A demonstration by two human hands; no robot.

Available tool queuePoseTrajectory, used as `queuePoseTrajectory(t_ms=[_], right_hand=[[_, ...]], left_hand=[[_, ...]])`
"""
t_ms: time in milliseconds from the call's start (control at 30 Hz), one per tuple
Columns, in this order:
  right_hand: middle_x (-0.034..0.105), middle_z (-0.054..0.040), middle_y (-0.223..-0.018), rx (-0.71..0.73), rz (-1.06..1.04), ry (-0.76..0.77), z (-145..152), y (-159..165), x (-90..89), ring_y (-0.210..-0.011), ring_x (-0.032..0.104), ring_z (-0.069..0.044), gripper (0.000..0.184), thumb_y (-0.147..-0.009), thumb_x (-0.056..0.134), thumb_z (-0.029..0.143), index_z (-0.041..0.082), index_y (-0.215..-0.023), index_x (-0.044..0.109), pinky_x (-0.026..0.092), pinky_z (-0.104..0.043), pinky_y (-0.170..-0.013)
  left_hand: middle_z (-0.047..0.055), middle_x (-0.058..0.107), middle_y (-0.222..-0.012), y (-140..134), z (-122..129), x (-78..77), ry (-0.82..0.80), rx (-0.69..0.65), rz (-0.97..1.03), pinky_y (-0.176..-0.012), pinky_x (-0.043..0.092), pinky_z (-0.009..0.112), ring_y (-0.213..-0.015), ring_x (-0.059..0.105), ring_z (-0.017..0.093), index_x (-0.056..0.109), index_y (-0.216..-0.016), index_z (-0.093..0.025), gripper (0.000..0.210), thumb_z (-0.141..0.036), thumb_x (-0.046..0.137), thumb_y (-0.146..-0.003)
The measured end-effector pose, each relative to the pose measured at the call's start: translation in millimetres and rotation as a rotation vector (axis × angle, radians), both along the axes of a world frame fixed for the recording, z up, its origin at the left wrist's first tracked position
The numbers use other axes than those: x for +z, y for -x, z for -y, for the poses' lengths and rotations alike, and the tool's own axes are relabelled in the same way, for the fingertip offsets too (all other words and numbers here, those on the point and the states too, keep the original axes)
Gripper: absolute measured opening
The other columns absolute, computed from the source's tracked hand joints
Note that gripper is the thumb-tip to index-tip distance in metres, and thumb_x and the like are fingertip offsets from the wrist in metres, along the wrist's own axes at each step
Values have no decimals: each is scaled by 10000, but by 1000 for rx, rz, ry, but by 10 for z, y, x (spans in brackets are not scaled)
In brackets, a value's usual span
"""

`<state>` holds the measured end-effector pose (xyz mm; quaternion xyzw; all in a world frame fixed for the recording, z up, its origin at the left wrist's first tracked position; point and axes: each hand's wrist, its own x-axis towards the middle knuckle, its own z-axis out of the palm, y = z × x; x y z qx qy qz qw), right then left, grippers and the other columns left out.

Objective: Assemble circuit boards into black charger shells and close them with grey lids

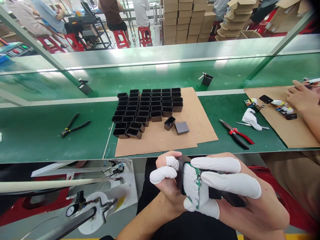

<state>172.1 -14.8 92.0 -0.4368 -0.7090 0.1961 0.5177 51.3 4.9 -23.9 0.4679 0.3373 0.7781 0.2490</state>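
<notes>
Below the bench edge, my left hand (171, 196) is closed around a black plastic case (180, 176), with white finger cots on its fingers. My right hand (257, 203), also in white finger cots, grips a green-edged circuit board coated in white compound (192, 181) between fingers and thumb. The board sits at the mouth of the case; how far in it goes is hidden. A black strip-like part (233, 199) shows under my right fingers, its kind unclear. On the bench beyond stand rows of open black cases (143, 108).
Cardboard sheets (157, 143) lie under the cases. Black-handled cutters (72, 126) lie left, red-and-black pliers (235, 133) right. At far right a co-worker's hand (302, 95) is near small circuit boards (283, 110). A metal air cylinder (110, 196) stands below the bench at left.
</notes>
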Motion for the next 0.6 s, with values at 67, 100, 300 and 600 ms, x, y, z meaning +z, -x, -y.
queuePoseTrajectory(t_ms=[67,100,300,600], right_hand=[[871,-7,-981,23,-4,-2,1,-37,-18,-699,836,-195,374,-819,993,227,319,-1115,784,697,-233,-537],[873,-11,-993,33,-6,-2,4,-48,-30,-708,838,-198,393,-810,998,220,318,-1126,784,701,-239,-547],[874,-26,-1050,52,6,-22,19,-62,-81,-758,842,-207,407,-815,995,228,321,-1144,775,718,-269,-621],[864,-44,-1038,52,15,-3,57,-80,-139,-798,844,-201,370,-850,968,222,303,-1158,780,707,-249,-684]], left_hand=[[-37,539,-830,-11,2,23,14,5,-2,-728,637,412,-828,706,243,441,-979,-302,397,-455,804,-927],[-42,544,-836,-10,-2,42,14,-3,-18,-726,636,408,-833,714,243,436,-977,-298,429,-485,816,-906],[-55,539,-845,34,-42,134,-42,-29,-60,-659,635,363,-809,710,229,429,-975,-296,608,-635,900,-795],[-8,554,-900,-11,62,16,34,-69,8,-719,644,432,-901,695,272,481,-1062,-347,467,-405,898,-860]])
